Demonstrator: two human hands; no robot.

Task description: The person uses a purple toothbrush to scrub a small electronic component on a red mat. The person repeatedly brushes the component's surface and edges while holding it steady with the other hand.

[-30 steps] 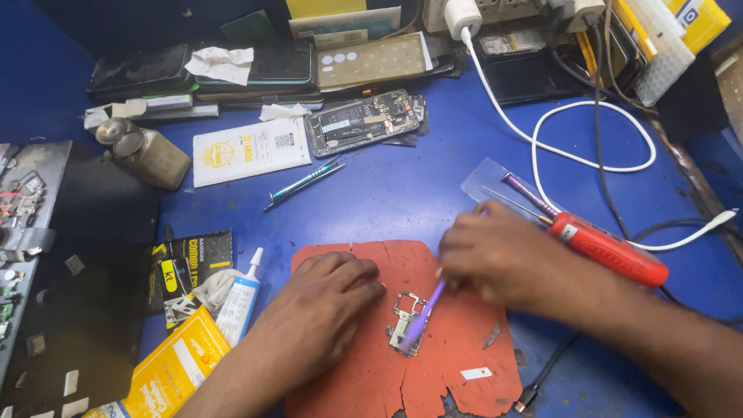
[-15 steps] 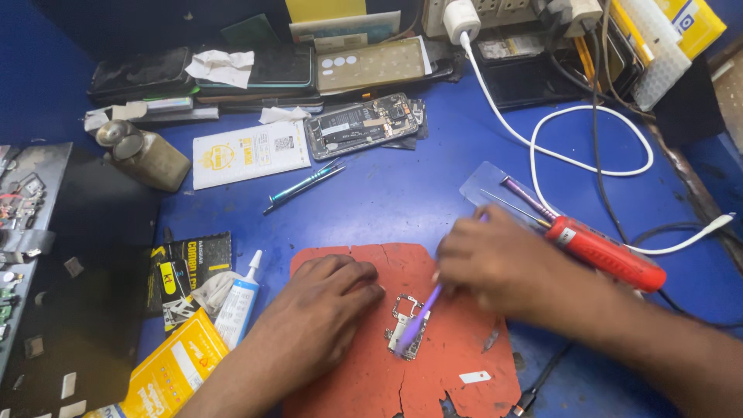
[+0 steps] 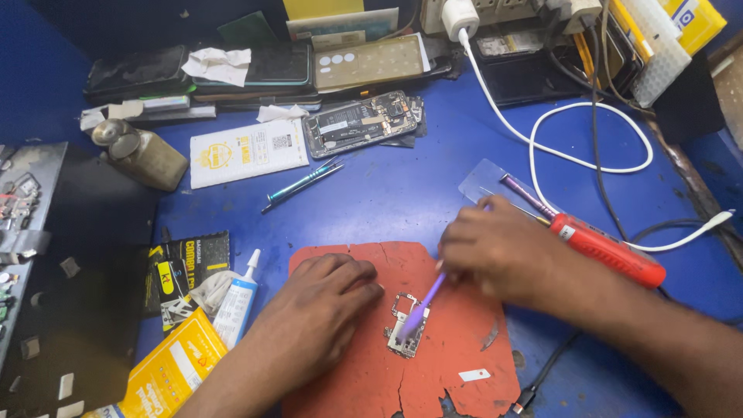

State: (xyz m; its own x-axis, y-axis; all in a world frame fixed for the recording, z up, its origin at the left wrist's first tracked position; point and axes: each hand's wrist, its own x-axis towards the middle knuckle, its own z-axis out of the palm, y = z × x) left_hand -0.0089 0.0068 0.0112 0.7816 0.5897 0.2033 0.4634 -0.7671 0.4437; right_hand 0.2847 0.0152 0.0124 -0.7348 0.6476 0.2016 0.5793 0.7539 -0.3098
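At a blue repair surface point(image 3: 402, 193), your right hand point(image 3: 495, 248) pinches a slim purple brush point(image 3: 422, 306) and sets its tip on a small phone circuit board point(image 3: 406, 325), which lies near the middle of a cracked red work mat point(image 3: 348, 379). Your left hand point(image 3: 329, 306) rests palm-down on the mat just beside the board, fingers curled and the grip closed on nothing that shows, fingertips close to the board's left edge. To do this well, keep that left hand planted so the mat cannot slide, and bring a fingertip onto the board's edge if it starts to skate; work the brush in short, light strokes, tilted low as it is now, so the bristles sweep across the components and do not snag them. Your right wrist crosses in from the right with the forearm low over the surface, the fingers gathered tightly round the brush's upper end. A red-handled tool point(image 3: 611, 251) lies just behind that wrist, a white glue tube point(image 3: 238, 298) sits left of the mat, and an opened phone point(image 3: 364, 124) waits farther back.
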